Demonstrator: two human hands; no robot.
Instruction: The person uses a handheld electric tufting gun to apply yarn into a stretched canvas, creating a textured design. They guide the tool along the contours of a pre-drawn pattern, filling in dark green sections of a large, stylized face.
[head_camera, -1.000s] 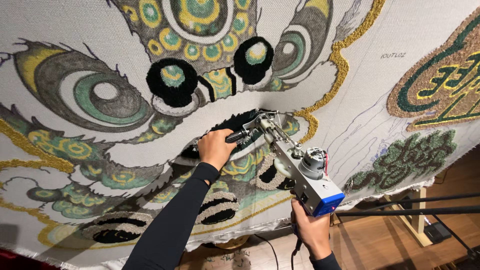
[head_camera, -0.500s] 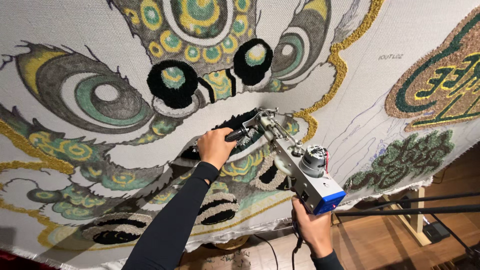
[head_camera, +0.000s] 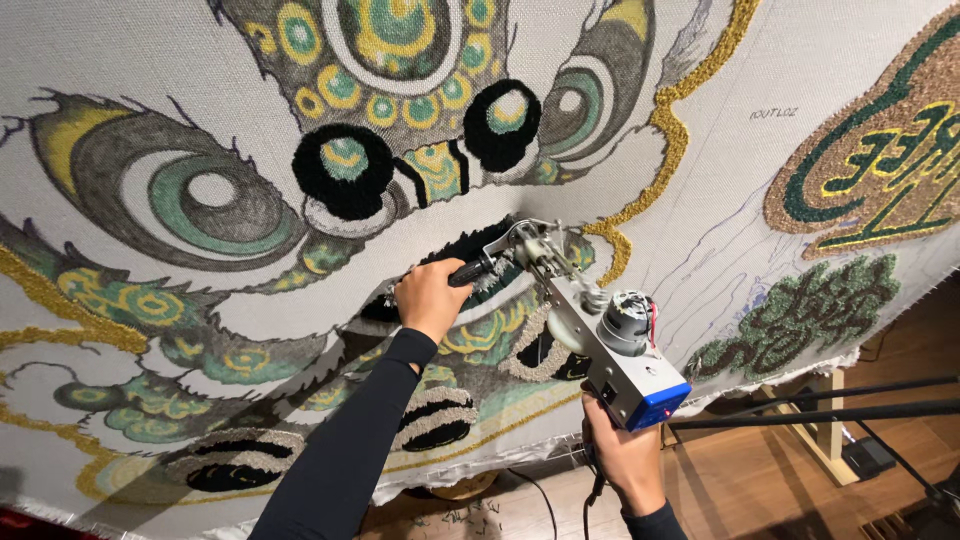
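Two hands hold one tufting gun (head_camera: 590, 330) against a stretched cloth (head_camera: 700, 200). The left hand (head_camera: 428, 298) is clenched around the gun's black, ribbed front handle, knuckles close to the fabric. The right hand (head_camera: 625, 455) grasps the rear grip from below, under the blue end of the grey metal body; a dark cord hangs down from that grip. Both arms wear black sleeves.

The gun is a boxy metal frame with a round silver motor on top and bare linkages at the nose, which meets the cloth at a black tufted patch beside a gold line. It tilts up and to the left from the right hand.

The cloth is pale and woven, taut, filling nearly the whole view. On it runs a large lion-like face in looped and cut pile: two fluffy black rings with green-and-yellow centres, grey and teal eyes, gold rope-like outlines, green curls. Thin blue drawn lines mark bare areas at the right. A separate brown, green and yellow tufted patch (head_camera: 880, 160) sits at the far right.

Below the cloth's edge lie a wooden floor (head_camera: 800, 500), a wooden frame leg (head_camera: 825, 430) and black rods (head_camera: 830, 405) crossing in front of it.
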